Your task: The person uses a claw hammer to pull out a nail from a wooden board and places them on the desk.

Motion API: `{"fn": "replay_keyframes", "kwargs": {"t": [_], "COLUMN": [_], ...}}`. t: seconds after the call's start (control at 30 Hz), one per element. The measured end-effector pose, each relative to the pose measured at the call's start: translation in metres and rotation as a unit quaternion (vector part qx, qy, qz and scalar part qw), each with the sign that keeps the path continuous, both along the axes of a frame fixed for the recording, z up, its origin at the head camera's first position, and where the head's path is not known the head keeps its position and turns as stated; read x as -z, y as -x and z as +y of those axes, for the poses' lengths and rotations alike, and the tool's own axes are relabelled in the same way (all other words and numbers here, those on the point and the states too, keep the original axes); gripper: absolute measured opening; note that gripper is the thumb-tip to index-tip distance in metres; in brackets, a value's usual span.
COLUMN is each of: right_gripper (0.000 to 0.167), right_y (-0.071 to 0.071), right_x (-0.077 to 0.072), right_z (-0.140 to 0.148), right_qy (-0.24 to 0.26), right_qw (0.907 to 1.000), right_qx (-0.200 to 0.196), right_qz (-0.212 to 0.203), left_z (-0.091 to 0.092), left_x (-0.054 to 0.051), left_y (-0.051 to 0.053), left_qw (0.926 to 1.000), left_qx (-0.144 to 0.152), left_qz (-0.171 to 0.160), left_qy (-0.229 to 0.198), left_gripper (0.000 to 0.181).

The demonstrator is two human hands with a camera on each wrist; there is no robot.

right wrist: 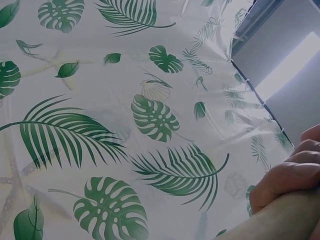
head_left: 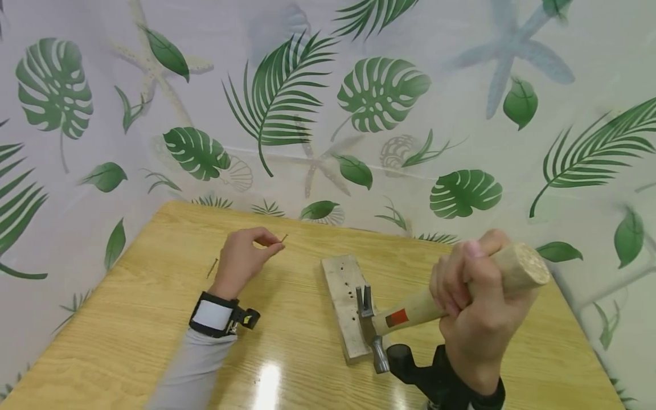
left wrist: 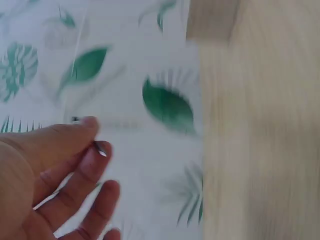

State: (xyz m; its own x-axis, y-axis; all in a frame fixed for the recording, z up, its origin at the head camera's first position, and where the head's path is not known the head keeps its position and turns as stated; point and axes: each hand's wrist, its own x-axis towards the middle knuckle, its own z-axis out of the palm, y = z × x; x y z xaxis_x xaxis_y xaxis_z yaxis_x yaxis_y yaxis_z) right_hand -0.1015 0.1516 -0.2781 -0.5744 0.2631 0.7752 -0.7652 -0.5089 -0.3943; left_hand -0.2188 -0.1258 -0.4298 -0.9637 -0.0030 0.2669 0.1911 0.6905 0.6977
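Note:
My left hand (head_left: 245,256) pinches a nail (head_left: 285,238) between thumb and fingertips above the table. In the left wrist view the nail (left wrist: 100,148) pokes out between the thumb and the index finger. A claw hammer (head_left: 415,310) with a wooden handle is gripped in my right hand (head_left: 476,302). Its metal head hangs over the right side of a wooden block (head_left: 344,296), hiding part of it; whether they touch I cannot tell. Several dark holes or nail heads mark the block's top. The right wrist view catches only fingers (right wrist: 290,180) around the handle (right wrist: 277,220).
Another nail (head_left: 212,267) lies on the wooden table (head_left: 287,319), left of my left hand. Behind the table hangs a leaf-patterned curtain (head_left: 307,114), which also runs along the left and right sides.

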Motion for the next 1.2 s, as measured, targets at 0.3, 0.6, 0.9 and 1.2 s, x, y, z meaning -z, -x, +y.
{"fn": "replay_keyframes", "kwargs": {"t": [0.3,0.6,0.9,1.2], "right_gripper": [0.035,0.035,0.037,0.035], "right_y": [-0.001,-0.001,-0.001,-0.001], "right_x": [-0.001,0.001,-0.001,0.000], "right_z": [0.006,0.005,0.005,0.008], "right_qy": [-0.002,-0.003,-0.010,-0.019], "right_qw": [0.9999,0.9998,0.9997,0.9993], "right_qx": [0.009,0.004,0.008,-0.006], "right_qz": [-0.012,-0.020,-0.020,-0.031], "left_z": [-0.066,-0.075,-0.070,-0.073], "left_x": [0.010,0.023,0.023,0.020], "left_y": [0.000,0.000,-0.003,-0.002], "left_qw": [0.9743,0.9581,0.9439,0.9444], "left_qx": [-0.119,-0.130,-0.128,-0.119], "left_qz": [-0.151,-0.201,-0.245,-0.239], "left_qy": [0.117,0.157,0.181,0.192], "left_gripper": [0.021,0.039,0.026,0.030]}}
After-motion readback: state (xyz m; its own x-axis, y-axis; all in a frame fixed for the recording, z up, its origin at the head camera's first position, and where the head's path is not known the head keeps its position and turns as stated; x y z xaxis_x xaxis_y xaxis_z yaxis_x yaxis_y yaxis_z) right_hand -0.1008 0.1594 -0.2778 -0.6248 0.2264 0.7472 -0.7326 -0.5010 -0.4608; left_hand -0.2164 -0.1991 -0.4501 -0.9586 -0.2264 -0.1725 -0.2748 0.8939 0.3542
